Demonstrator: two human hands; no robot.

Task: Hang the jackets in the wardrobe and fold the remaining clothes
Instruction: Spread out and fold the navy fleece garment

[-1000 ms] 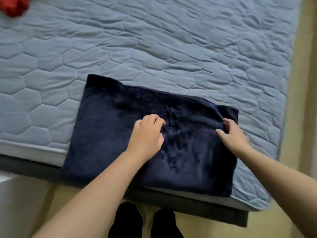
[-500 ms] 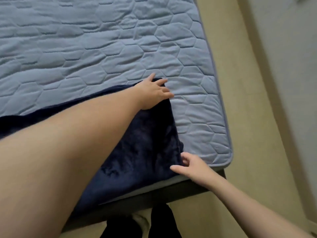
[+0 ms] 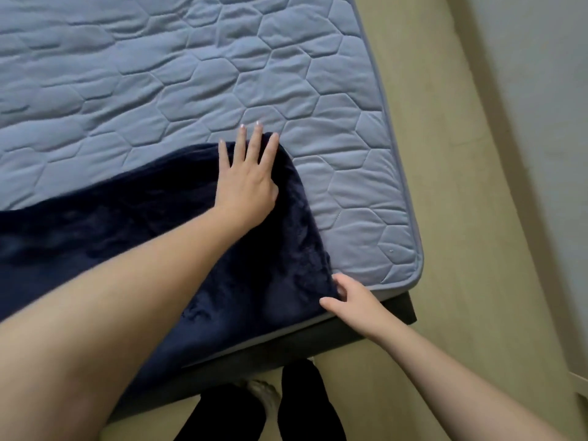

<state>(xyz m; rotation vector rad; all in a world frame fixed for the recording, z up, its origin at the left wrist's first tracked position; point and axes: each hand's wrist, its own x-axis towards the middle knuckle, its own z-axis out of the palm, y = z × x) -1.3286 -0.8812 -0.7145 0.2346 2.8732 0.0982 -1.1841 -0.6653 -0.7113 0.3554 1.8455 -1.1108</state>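
**Navy fleece being flattened at the mattress corner**

The folded navy fleece garment (image 3: 270, 265) is lying on the near edge of the quilted grey-blue mattress (image 3: 191, 74), close to the mattress's near right corner and overhanging its front edge a little. The left hand (image 3: 246, 183) is pressing flat on the garment's corner farthest into the mattress, fingers straight and spread, grasping nothing. The right hand (image 3: 353, 300) is pinching the garment's corner at the mattress's front edge, thumb on top and fingers curling under the fabric. The dark bed frame (image 3: 397, 313) is showing beneath the mattress. The person's black trouser legs (image 3: 302, 402) are standing before the mattress on the beige floor (image 3: 445, 154).
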